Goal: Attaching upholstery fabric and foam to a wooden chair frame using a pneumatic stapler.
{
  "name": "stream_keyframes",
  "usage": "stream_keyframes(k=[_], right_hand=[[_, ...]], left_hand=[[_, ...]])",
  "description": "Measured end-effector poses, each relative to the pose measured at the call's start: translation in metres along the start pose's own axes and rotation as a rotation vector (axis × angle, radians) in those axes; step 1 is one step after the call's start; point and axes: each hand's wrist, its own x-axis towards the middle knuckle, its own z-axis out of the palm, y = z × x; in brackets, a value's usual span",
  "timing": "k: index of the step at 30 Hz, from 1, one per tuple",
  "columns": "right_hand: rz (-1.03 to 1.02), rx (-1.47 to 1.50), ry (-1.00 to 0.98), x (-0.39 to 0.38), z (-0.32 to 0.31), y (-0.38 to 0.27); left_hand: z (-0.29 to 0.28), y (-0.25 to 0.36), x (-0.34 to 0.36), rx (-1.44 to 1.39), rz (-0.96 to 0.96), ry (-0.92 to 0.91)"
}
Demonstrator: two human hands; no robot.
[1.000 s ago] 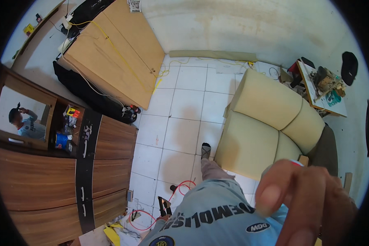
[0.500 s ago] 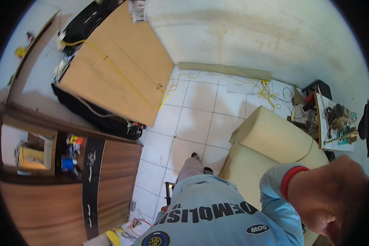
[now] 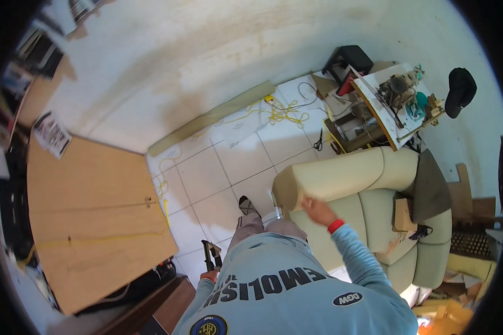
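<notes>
My left hand (image 3: 209, 274), low beside my body, is closed around a black hand tool (image 3: 211, 254) that looks like a staple gun. My right hand (image 3: 319, 212), with a red cuff at the wrist, hangs over the near end of a cream sofa (image 3: 335, 173). Its fingers are smeared by motion, and whether they touch the sofa cannot be made out. The sofa's curved backrest and seat cushions stretch away to the right. A cardboard-coloured block (image 3: 403, 215) rests on its seat.
A sewing machine (image 3: 397, 86) stands on a white table behind the sofa. Black scissors (image 3: 318, 140) and a tangled yellow cord (image 3: 288, 113) lie on the tiles. A rolled cream sheet (image 3: 212, 117) runs along the wall. To the left is a large wooden panel (image 3: 95, 190).
The view has swung right, showing more of the sofa and table. My right hand has moved from close by at the lower right to the sofa's near end.
</notes>
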Motion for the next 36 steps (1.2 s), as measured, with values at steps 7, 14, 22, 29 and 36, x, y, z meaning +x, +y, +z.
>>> stream_keyframes(k=[7, 14, 22, 29, 36], right_hand=[[-0.041, 0.453, -0.27, 0.001, -0.016, -0.029], [-1.285, 0.639, 1.221, -0.015, -0.274, -0.181], [-1.492, 0.209, 1.543, -0.052, -0.388, -0.196], [-1.172, -0.043, 1.706, -0.051, -0.426, -0.162], [-0.883, -0.145, 1.88, -0.006, -0.472, -0.163]], left_hand=[[-0.149, 0.179, 0.056, -0.199, -0.107, 0.0], [-0.246, 0.358, 0.067, 0.104, 0.35, -0.055], [-0.257, 0.502, 0.099, 1.195, 0.768, 0.032], [-0.244, 0.631, 0.116, 0.763, 0.535, -0.071], [-0.231, 0.785, 0.13, 0.88, 0.581, -0.137]])
